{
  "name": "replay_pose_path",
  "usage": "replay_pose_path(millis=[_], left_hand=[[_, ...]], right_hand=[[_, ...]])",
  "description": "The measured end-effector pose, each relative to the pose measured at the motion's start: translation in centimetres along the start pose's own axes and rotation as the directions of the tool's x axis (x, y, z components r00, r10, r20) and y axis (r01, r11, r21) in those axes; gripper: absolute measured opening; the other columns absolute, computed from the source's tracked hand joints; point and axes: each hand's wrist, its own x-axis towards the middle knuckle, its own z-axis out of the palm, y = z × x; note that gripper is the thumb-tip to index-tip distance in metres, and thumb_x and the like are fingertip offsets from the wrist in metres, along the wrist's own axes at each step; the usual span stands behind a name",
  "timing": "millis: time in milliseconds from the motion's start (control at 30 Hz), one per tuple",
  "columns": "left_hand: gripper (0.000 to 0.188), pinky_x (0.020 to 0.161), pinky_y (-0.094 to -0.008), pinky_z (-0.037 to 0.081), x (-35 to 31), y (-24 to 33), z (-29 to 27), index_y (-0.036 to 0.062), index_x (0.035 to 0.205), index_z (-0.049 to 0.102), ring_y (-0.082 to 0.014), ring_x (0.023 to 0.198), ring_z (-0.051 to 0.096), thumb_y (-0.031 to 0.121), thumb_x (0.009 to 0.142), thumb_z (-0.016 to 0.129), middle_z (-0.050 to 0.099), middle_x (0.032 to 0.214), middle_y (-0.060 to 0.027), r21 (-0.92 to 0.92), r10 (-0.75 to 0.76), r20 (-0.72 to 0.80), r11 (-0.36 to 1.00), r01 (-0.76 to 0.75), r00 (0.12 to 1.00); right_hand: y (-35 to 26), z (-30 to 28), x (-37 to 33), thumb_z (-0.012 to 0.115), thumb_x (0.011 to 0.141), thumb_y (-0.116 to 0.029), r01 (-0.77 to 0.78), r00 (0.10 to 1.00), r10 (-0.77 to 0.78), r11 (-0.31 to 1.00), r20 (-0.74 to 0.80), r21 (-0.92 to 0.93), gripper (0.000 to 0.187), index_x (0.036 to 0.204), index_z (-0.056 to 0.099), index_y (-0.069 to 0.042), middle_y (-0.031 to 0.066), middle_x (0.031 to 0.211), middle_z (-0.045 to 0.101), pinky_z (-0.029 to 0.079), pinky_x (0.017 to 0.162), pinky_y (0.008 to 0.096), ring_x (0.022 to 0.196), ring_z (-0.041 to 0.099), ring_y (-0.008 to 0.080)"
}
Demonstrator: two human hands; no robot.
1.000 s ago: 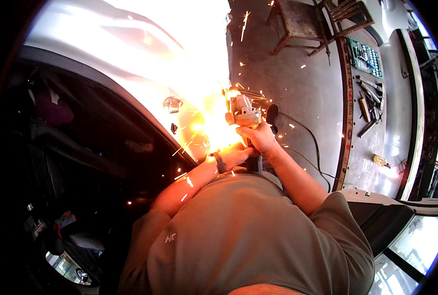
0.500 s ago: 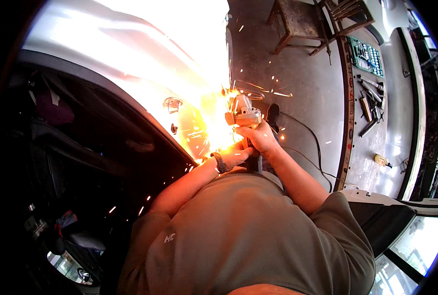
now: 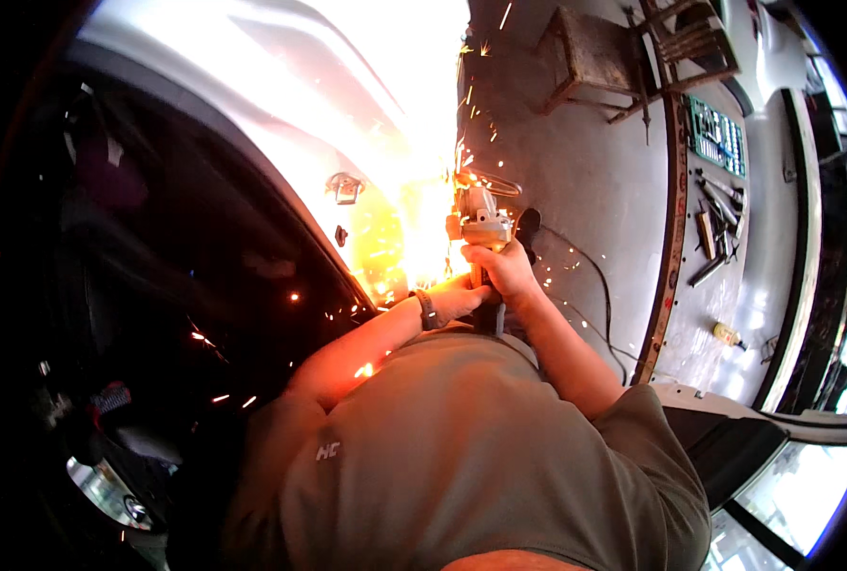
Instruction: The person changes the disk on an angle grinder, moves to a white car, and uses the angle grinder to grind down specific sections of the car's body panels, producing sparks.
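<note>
Sparks (image 3: 385, 259) all over the spot where an angle grinder (image 3: 487, 224) sits beside the edge of a pale car panel (image 3: 333, 105), and the glare is so blown out that I can't tell exactly where its disc meets the metal. Both hands are on the tool, so no loose grip anywhere: right grip (image 3: 507, 271) is closed around the neck just behind the metal head, thumb up near it, and left grip (image 3: 454, 300) is wrapped on the dark body a bit lower, right up close to the other hand. Some of those left fingers are hidden, fwiw. Dark wristband (image 3: 426, 309) on that wrist, bare forearms, drab short-sleeved shirt (image 3: 461, 447). The tool's dark back end points toward the belly.

Left of the glow there's a latch-like fitting (image 3: 344, 188) on the panel, then a really dark car interior (image 3: 147, 257), too murky to pick much out of. Over on the right, a dark cable (image 3: 606, 290) curves across the grey floor (image 3: 561, 157), with a wooden chair (image 3: 599, 62) farther up. Beside that, a long metal surface (image 3: 694, 319) carries a green socket set (image 3: 717, 136), a heap of hand tools (image 3: 718, 221) and a yellowish bottle (image 3: 726, 334) lying on its side.
</note>
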Motion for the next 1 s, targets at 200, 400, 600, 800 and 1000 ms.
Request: replay_pose_path(millis=[200, 400, 600, 800, 1000], left_hand=[[0.039, 0.093, -0.0354, 0.051, -1.4, 3.6, 1.0, 0.0047, 0.13, 0.057, -0.0159, 0.106, 0.062, 0.017, 0.095, 0.067, 0.066, 0.115, -0.0043, -0.089, -0.099, 0.189, 0.989, 0.118, 0.977], [0.058, 0.107, -0.0394, 0.046, -0.6, 1.8, 1.9, 0.0019, 0.131, 0.062, -0.0316, 0.124, 0.06, 0.042, 0.09, 0.07, 0.067, 0.128, -0.0192, 0.263, 0.169, 0.078, 0.947, -0.184, 0.982], [0.052, 0.107, -0.0364, 0.044, -0.7, 2.0, 1.5, 0.0012, 0.139, 0.051, -0.0227, 0.124, 0.057, 0.027, 0.097, 0.066, 0.062, 0.133, -0.013, 0.208, 0.1, 0.149, 0.969, -0.13, 0.984], [0.051, 0.104, -0.0354, 0.045, -0.3, 1.7, 1.2, 0.0024, 0.138, 0.053, -0.0212, 0.119, 0.058, 0.024, 0.096, 0.068, 0.064, 0.129, -0.011, 0.085, 0.056, 0.148, 0.994, -0.07, 0.987], [0.049, 0.105, -0.0357, 0.045, 0.1, 0.9, 1.2, 0.0006, 0.136, 0.053, -0.0213, 0.118, 0.058, 0.024, 0.096, 0.068, 0.065, 0.128, -0.0109, 0.008, 0.068, 0.151, 0.998, -0.07, 0.986]], right_hand=[[0.4, -1.1, -0.4, 0.077, 0.085, -0.013, -0.073, 0.996, 0.071, 0.997, 0.057, 0.025, 0.029, 0.11, 0.068, 0.0, 0.0056, 0.103, 0.071, 0.054, 0.085, 0.0334, 0.092, 0.066, 0.0163], [0.1, -3.1, -1.8, 0.069, 0.088, -0.013, -0.174, 0.975, 0.156, 0.978, 0.157, 0.112, 0.027, 0.111, 0.063, 0.0, 0.0089, 0.098, 0.07, 0.056, 0.079, 0.035, 0.089, 0.068, 0.0203], [0.0, -2.5, -1.1, 0.071, 0.088, -0.012, -0.224, 0.964, 0.217, 0.974, 0.152, 0.029, 0.027, 0.111, 0.062, -0.001, 0.0084, 0.096, 0.069, 0.056, 0.08, 0.0355, 0.088, 0.068, 0.0205], [0.6, -2.1, -0.5, 0.072, 0.089, -0.012, -0.215, 0.973, 0.21, 0.976, 0.097, 0.034, 0.029, 0.113, 0.061, -0.001, 0.0094, 0.096, 0.069, 0.057, 0.08, 0.0358, 0.087, 0.068, 0.0208], [1.0, -2.1, -0.3, 0.072, 0.089, -0.013, -0.199, 0.976, 0.197, 0.98, 0.088, 0.013, 0.029, 0.114, 0.06, -0.001, 0.0091, 0.095, 0.069, 0.057, 0.079, 0.0352, 0.087, 0.068, 0.0204]])
